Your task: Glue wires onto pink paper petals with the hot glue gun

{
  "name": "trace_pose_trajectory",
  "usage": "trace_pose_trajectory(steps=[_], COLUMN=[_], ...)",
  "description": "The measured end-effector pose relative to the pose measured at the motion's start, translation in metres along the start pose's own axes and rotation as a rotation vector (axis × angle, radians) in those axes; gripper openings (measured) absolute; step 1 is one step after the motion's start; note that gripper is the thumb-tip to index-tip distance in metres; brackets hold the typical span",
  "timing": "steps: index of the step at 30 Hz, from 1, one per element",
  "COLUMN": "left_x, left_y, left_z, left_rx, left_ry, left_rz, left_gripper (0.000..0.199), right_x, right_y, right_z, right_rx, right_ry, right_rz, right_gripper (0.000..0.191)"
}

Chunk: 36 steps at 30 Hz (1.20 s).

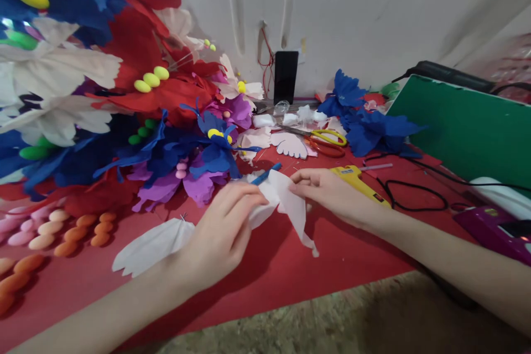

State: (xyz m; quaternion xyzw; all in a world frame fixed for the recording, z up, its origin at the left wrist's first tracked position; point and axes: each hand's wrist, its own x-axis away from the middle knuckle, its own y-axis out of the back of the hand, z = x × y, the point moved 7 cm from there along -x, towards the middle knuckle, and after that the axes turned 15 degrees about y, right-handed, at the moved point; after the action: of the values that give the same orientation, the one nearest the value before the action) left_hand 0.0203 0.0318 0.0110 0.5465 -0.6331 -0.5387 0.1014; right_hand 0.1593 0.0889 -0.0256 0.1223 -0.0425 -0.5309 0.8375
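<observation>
Between my hands is a white fabric petal piece (295, 213), held above the red tabletop, one pointed end hanging down. My left hand (226, 221) pinches its left side with fingertips and thumb. On the opposite edge, my right hand (319, 191) grips the cloth, fingers curled. A blue pen (266, 174) lies just behind the cloth. Beside my left wrist rests another white petal piece (155, 246), gathered at its top with thin wire. The yellow glue gun (360, 183) lies beyond my right forearm.
Large red, blue, white and purple fabric flowers (166, 94) crowd the left. Orange bead-like strips (78, 232) lie at front left. Scissors (323, 141) and blue petals (377, 127) are at the back. A phone (285, 77) leans on the wall; a green board (464, 127) stands right.
</observation>
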Motion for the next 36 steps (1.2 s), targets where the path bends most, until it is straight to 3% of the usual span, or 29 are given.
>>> trace_pose_trajectory(steps=[4, 7, 10, 12, 15, 20, 25, 29, 32, 36], left_x=[0.015, 0.022, 0.023, 0.023, 0.022, 0.029, 0.033, 0.033, 0.034, 0.034], left_y=[-0.008, -0.008, 0.0, 0.006, 0.007, -0.013, -0.025, -0.025, -0.025, -0.025], left_z=[-0.02, -0.028, -0.03, -0.031, -0.029, -0.027, -0.022, -0.019, -0.019, -0.019], left_rx=[-0.065, -0.17, -0.219, -0.197, -0.142, -0.166, -0.142, -0.113, -0.085, -0.103], left_ry=[-0.132, -0.195, -0.243, -0.282, -0.304, -0.317, -0.316, -0.296, -0.292, -0.295], left_rz=[0.009, -0.025, -0.097, -0.127, -0.107, 0.037, 0.117, 0.126, 0.138, 0.123], left_gripper=[0.027, 0.04, 0.03, 0.019, 0.022, 0.027, 0.033, 0.031, 0.03, 0.029], right_x=[0.002, 0.004, 0.006, 0.008, 0.003, -0.025, -0.069, -0.091, -0.09, -0.071], right_y=[-0.01, -0.022, -0.033, -0.033, -0.023, -0.002, -0.022, -0.039, -0.04, -0.033], right_z=[-0.005, 0.002, 0.006, 0.006, 0.007, 0.037, 0.058, 0.059, 0.061, 0.067], right_rx=[-0.164, -0.226, -0.197, -0.116, 0.111, 0.562, 0.834, 0.963, 1.028, 1.087], right_ry=[-0.072, -0.052, -0.006, 0.04, 0.146, 0.478, 0.712, 0.817, 0.905, 1.043], right_rz=[0.035, 0.074, 0.115, 0.119, 0.076, -0.088, -0.066, -0.031, -0.081, -0.244], right_gripper=[0.011, 0.012, 0.014, 0.013, 0.009, 0.017, 0.027, 0.018, 0.021, 0.031])
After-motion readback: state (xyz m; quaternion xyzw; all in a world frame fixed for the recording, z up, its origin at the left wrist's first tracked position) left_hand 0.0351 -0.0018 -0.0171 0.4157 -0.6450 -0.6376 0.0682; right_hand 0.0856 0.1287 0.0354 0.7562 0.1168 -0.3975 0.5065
